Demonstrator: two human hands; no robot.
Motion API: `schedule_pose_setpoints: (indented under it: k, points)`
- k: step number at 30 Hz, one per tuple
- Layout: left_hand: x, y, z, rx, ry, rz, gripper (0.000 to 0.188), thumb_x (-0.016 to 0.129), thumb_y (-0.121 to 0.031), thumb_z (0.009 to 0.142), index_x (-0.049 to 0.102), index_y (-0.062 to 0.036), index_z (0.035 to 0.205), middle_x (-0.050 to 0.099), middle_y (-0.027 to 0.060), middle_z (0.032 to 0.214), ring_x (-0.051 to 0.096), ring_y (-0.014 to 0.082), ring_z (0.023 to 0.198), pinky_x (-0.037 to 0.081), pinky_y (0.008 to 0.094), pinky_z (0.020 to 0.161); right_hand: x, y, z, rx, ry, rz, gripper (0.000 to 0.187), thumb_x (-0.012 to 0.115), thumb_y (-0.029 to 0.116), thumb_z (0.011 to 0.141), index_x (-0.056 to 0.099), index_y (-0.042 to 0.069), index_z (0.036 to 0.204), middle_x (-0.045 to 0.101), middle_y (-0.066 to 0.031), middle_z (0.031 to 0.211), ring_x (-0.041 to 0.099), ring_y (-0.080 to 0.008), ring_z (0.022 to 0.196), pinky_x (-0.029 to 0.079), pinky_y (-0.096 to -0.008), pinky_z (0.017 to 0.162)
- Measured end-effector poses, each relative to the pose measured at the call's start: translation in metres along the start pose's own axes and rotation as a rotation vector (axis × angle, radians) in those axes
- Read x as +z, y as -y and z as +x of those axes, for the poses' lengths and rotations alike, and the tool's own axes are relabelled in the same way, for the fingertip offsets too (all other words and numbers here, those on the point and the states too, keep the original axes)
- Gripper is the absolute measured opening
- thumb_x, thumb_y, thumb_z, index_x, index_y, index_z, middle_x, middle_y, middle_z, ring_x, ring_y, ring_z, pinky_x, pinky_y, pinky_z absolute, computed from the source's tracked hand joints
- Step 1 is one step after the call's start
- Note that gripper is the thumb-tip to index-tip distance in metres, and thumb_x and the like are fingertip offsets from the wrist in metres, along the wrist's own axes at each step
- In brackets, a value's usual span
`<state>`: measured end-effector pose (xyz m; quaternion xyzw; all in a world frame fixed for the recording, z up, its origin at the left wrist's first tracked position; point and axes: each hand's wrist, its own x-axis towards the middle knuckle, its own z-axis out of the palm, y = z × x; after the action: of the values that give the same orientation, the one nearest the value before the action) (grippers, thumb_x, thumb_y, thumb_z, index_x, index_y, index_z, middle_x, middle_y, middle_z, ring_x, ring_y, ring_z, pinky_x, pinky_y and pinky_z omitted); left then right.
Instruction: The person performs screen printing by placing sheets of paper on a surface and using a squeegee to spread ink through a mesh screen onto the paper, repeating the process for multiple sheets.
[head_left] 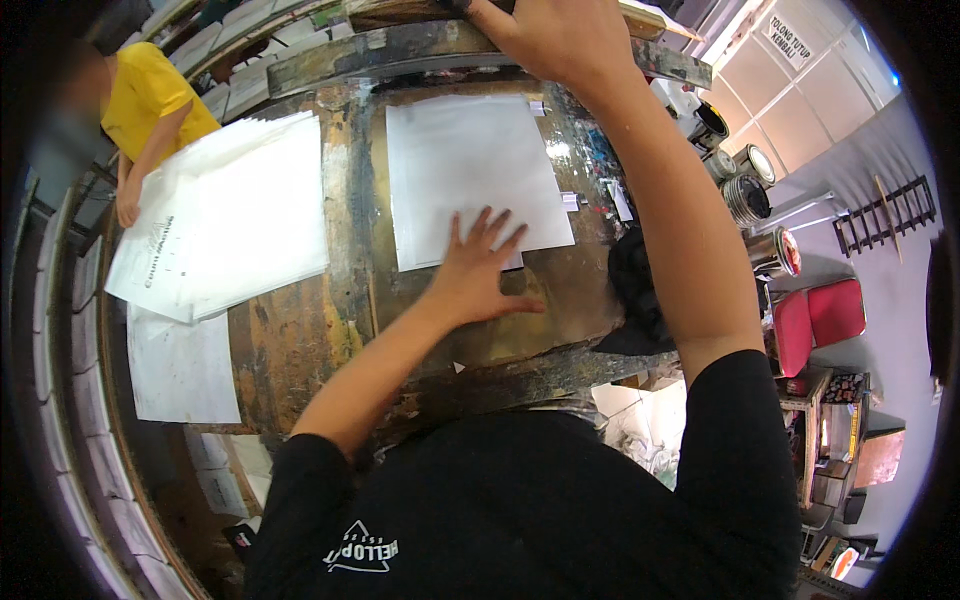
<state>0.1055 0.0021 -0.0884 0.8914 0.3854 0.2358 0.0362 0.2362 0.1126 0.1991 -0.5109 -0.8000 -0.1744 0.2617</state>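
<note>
My left grip (474, 275): fingers spread apart over the near edge | white paper sheet (465, 160): on the surface (290, 350), ahead of my palm, long axis unclear | left nearer; my right grip (572, 36) by the far wooden bar (400, 55), closure I cannot tell

Here's my stained wooden table (285, 365): a white sheet (465, 165) lying flat before me, a fanned paper stack (250, 205) to my left, dark cloth (635, 300) bunched right.

A black short-sleeved shirt (520, 490) bears white print (366, 553)
</note>
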Motion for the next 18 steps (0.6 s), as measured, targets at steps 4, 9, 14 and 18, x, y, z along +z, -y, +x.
schedule_pose_setpoints:
  k: [4,9,14,18]
  points:
    - [0.04,-0.014,0.002,-0.063,0.171,0.049,0.117,0.056,-0.094,0.075,0.051,-0.006,0.153,0.039,0.0192,0.162,0.029,0.0411,0.155,0.007,0.07,0.126,-0.008,0.004,-0.005,-0.012,0.012,-0.005,0.054,0.051,0.052,0.101,0.073,0.004,0.095,0.074,-0.0156,0.094,0.07,-0.0288,0.093,0.043,-0.0499,0.098]
    - [0.047,-0.014,-0.001,-0.055,0.183,0.063,0.119,0.052,-0.096,0.075,0.05,-0.0061,0.153,0.041,0.0195,0.161,0.03,0.0407,0.154,0.005,0.0709,0.125,-0.003,0.005,-0.014,-0.018,0.001,-0.035,0.058,0.048,0.056,0.103,0.073,0.004,0.101,0.074,-0.0132,0.095,0.069,-0.0274,0.094,0.042,-0.0477,0.098]
    - [0.017,-0.008,-0.001,-0.178,-0.273,-0.206,0.102,0.077,-0.07,0.079,0.05,-0.0048,0.152,0.053,0.0177,0.149,0.047,0.039,0.14,0.03,0.0592,0.12,0.009,0.002,-0.026,-0.103,-0.181,-0.029,0.054,0.048,0.055,0.103,0.071,0.006,0.099,0.073,-0.012,0.093,0.066,-0.0283,0.092,0.042,-0.0474,0.094]
    - [-0.101,0.046,-0.025,-0.593,-0.794,-1.059,0.117,0.092,-0.008,0.079,0.014,0.002,0.165,0.065,0.013,0.116,0.067,0.0184,0.091,0.06,0.0285,0.084,0.035,-0.002,-0.06,-0.155,-0.067,-0.069,0.044,0.062,0.049,0.095,0.066,0.006,0.102,0.071,-0.0155,0.099,0.066,-0.0357,0.102,0.041,-0.0546,0.087]
